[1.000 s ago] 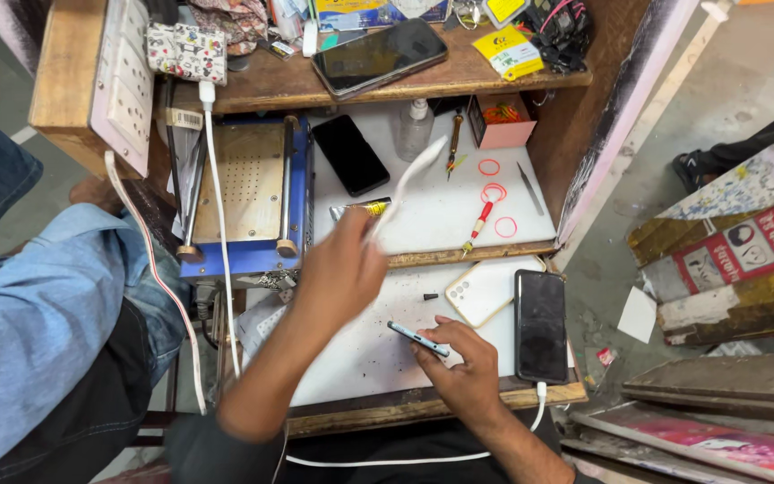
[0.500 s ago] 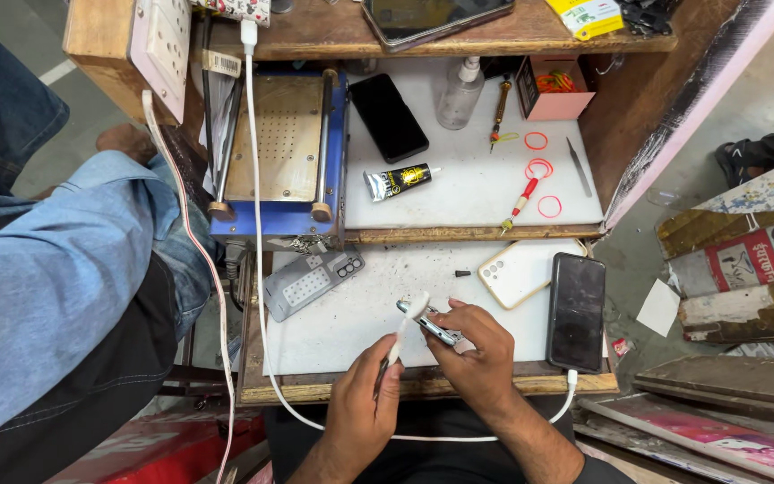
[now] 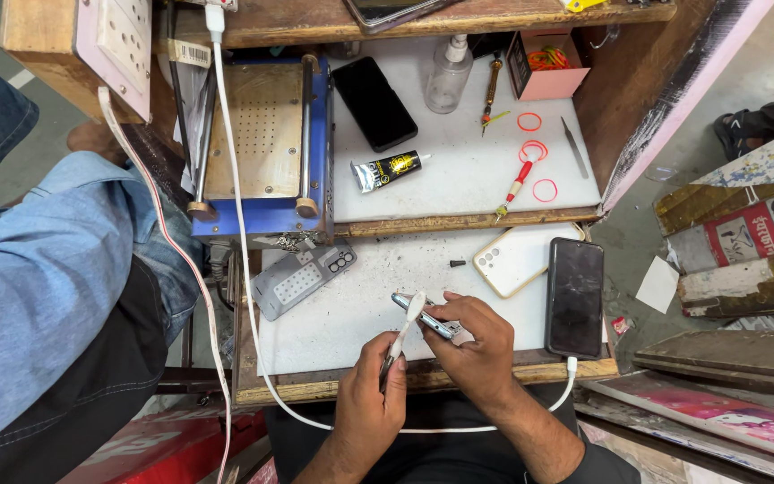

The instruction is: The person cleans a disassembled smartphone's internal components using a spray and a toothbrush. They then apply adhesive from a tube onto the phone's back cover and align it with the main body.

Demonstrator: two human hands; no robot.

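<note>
From the head camera: the left hand (image 3: 369,403) pinches one white brush (image 3: 405,327), the right hand (image 3: 477,345) grips one phone (image 3: 427,314) edge-on above the white worktop (image 3: 351,314) (near its front edge). Two dark phones (image 3: 374,103) (image 3: 574,296), three red rubber rings (image 3: 530,121) lie around

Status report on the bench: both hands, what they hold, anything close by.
Left hand gripping white tool. Right hand holding phone edge-on, tool tip against it. Dark phone charging alongside, apart.
</note>
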